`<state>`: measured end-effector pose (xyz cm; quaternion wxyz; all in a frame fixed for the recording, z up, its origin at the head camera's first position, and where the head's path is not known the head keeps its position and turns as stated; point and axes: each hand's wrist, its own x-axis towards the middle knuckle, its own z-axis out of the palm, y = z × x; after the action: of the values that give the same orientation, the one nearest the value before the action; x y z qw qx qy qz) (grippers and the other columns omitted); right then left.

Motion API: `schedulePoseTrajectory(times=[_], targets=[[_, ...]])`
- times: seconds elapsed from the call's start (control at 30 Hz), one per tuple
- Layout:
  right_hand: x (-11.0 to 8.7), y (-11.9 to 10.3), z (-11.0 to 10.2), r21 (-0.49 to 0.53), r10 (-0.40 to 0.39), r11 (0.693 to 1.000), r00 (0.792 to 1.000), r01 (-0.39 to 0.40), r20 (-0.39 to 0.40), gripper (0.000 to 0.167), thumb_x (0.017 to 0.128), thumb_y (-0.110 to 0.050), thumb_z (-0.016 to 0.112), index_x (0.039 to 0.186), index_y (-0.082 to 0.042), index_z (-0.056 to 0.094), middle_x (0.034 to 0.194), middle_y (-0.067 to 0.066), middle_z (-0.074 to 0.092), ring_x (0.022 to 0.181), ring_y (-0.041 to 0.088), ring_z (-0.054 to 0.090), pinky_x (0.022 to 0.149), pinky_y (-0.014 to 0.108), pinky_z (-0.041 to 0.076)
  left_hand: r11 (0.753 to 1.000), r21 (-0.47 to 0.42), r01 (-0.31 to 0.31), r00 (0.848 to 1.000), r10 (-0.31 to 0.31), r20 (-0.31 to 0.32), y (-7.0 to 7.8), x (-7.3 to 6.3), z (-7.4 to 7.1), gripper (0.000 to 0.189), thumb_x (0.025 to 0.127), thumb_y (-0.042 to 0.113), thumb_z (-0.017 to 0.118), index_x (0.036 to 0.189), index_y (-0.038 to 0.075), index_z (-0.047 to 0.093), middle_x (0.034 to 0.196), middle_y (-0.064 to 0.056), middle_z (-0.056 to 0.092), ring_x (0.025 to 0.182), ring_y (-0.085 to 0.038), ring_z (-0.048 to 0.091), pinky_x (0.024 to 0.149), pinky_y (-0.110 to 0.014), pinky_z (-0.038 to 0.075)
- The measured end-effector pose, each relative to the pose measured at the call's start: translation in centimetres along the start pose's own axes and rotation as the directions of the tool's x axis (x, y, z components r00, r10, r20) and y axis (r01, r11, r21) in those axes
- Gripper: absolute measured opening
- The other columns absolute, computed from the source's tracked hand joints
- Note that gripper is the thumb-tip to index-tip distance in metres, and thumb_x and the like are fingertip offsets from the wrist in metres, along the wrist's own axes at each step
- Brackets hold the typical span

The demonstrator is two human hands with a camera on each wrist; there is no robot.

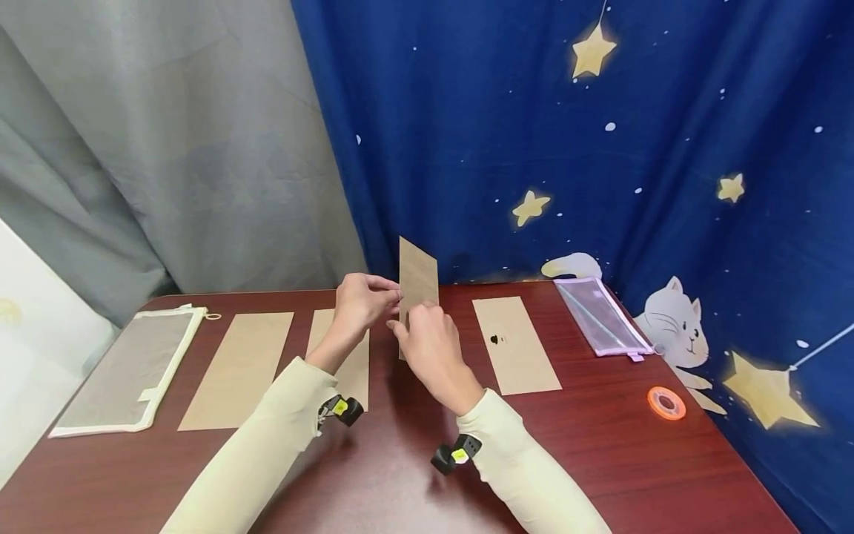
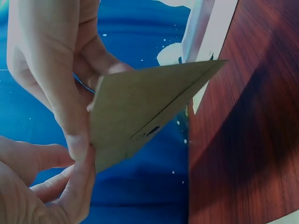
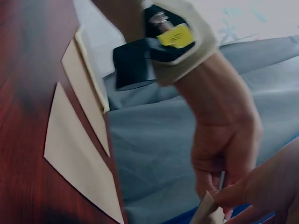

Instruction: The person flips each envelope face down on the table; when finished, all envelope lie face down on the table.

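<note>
In the head view a brown kraft paper piece (image 1: 419, 278) stands upright above the middle of the table, between both hands. My left hand (image 1: 360, 302) pinches its left edge with thumb and fingertips. My right hand (image 1: 434, 348) grips it lower down, thumb pointing left, in front of part of the paper. In the left wrist view the held paper (image 2: 135, 100) is seen from the side, with a dark crease line and a small black mark along one face. The fingers of both hands meet at its edge there. A thin grey strip (image 3: 222, 179) shows between the left fingers in the right wrist view.
Flat brown papers lie left (image 1: 236, 367), behind the left forearm (image 1: 356, 378), and right, this last with a black print (image 1: 527, 360). A white-edged mesh pouch (image 1: 136, 371) lies far left. At right are a lilac-edged pouch (image 1: 597, 315) and an orange ring-shaped spool (image 1: 666, 403). Curtains hang behind.
</note>
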<state>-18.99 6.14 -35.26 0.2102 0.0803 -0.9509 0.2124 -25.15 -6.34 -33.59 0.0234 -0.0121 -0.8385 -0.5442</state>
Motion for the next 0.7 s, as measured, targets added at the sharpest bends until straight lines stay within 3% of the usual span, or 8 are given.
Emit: schedulePoseTrajectory(times=[0.17, 0.43, 0.63, 0.7], targets=[[0.0, -0.4, 0.4, -0.040, 0.006, 0.999, 1.000, -0.007, -0.019, 0.035, 0.091, -0.027, 0.076, 0.062, -0.008, 0.067, 0.072, 0.014, 0.066, 0.068, 0.035, 0.070, 0.057, 0.044, 0.059, 0.998, 0.063, -0.026, 0.999, 0.028, -0.024, 0.2, 0.0, 0.4, 0.009, 0.088, 0.013, 0.075, 0.090, 0.006, 0.080, 0.085, -0.012, 0.079, 0.064, -0.013, 0.075, 0.071, -0.037, 0.065], [-0.2, -0.5, 0.2, -0.153, -0.017, 0.988, 0.998, 0.008, -0.057, 0.023, 0.091, -0.021, 0.073, 0.074, -0.005, 0.073, 0.069, 0.012, 0.066, 0.064, 0.034, 0.070, 0.052, 0.042, 0.059, 0.984, 0.151, -0.096, 0.993, 0.105, -0.056, 0.6, -0.1, 1.1, 0.009, 0.085, 0.015, 0.074, 0.086, 0.009, 0.082, 0.079, -0.008, 0.079, 0.063, -0.014, 0.075, 0.054, -0.016, 0.054], [-0.3, -0.4, -0.2, -0.142, 0.007, 0.990, 0.999, -0.014, -0.048, 0.023, 0.091, -0.024, 0.075, 0.077, -0.005, 0.075, 0.072, 0.013, 0.068, 0.067, 0.035, 0.071, 0.055, 0.044, 0.060, 0.980, 0.165, -0.107, 0.990, 0.120, -0.072, 0.7, -0.2, 1.3, 0.008, 0.085, 0.015, 0.075, 0.085, 0.011, 0.082, 0.076, -0.006, 0.078, 0.064, -0.015, 0.075, 0.061, -0.019, 0.056], [-0.1, 0.0, -0.4, -0.102, 0.023, 0.994, 0.999, -0.027, -0.033, 0.030, 0.092, -0.028, 0.074, 0.071, -0.006, 0.073, 0.070, 0.013, 0.068, 0.067, 0.035, 0.071, 0.053, 0.043, 0.058, 0.980, 0.171, -0.104, 0.990, 0.118, -0.073, 0.7, -0.2, 1.4, 0.008, 0.085, 0.016, 0.075, 0.085, 0.011, 0.082, 0.076, -0.005, 0.078, 0.065, -0.014, 0.075, 0.064, -0.020, 0.057]])
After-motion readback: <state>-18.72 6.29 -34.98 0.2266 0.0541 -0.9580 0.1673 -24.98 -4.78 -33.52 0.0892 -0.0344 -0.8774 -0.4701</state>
